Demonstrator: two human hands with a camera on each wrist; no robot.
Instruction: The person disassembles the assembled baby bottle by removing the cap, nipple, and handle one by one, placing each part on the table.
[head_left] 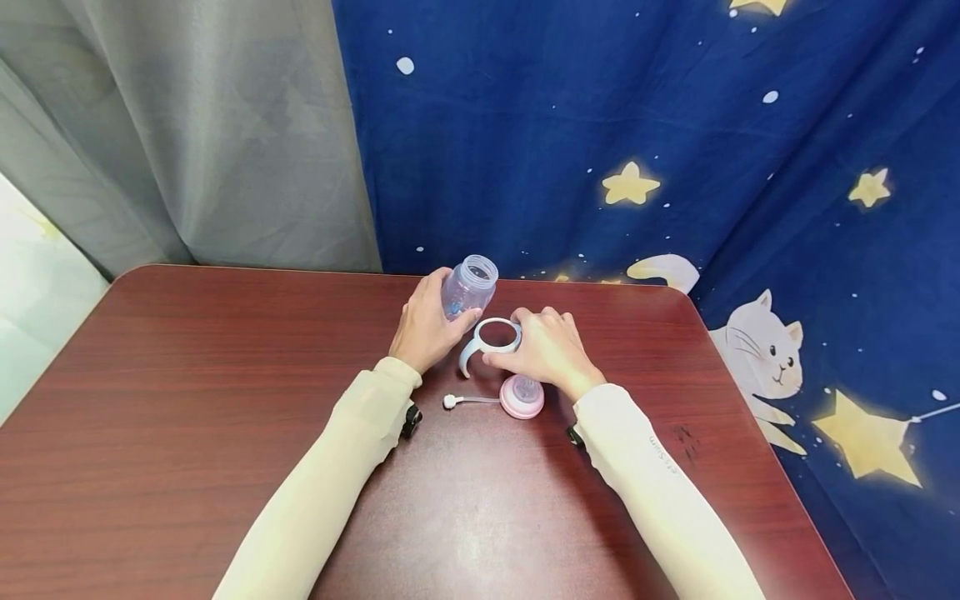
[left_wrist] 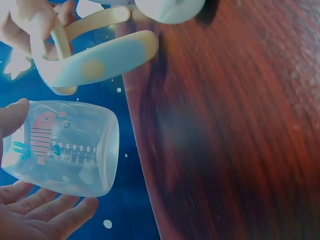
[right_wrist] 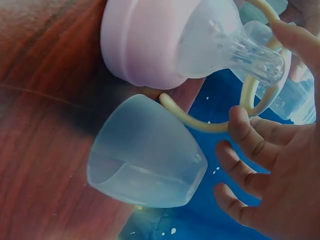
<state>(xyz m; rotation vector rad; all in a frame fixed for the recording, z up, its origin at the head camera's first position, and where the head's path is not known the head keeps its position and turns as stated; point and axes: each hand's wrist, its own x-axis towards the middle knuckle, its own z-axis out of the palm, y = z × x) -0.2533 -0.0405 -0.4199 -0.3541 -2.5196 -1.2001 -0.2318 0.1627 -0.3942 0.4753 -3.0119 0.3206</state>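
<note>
My left hand [head_left: 424,327] holds a clear baby bottle [head_left: 465,297], gripped between thumb and fingers. Its open threaded mouth tilts up, and in the left wrist view the bottle [left_wrist: 75,147] shows a printed picture and a measuring scale. Just right of it, my right hand [head_left: 553,352] pinches the ring of a pale two-armed bottle handle [head_left: 467,358] between thumb and fingers. Nearer to me, a clear teat in a pink collar [head_left: 521,408] stands on the table. A thin straw runs left from it to a white weighted end [head_left: 449,402].
A translucent dome-shaped cap [right_wrist: 147,155] stands on the table beside the teat in the right wrist view; my right hand hides it from the head view. The dark red table [head_left: 225,433] ends at a grey curtain [head_left: 262,150] and a blue starry curtain [head_left: 510,150].
</note>
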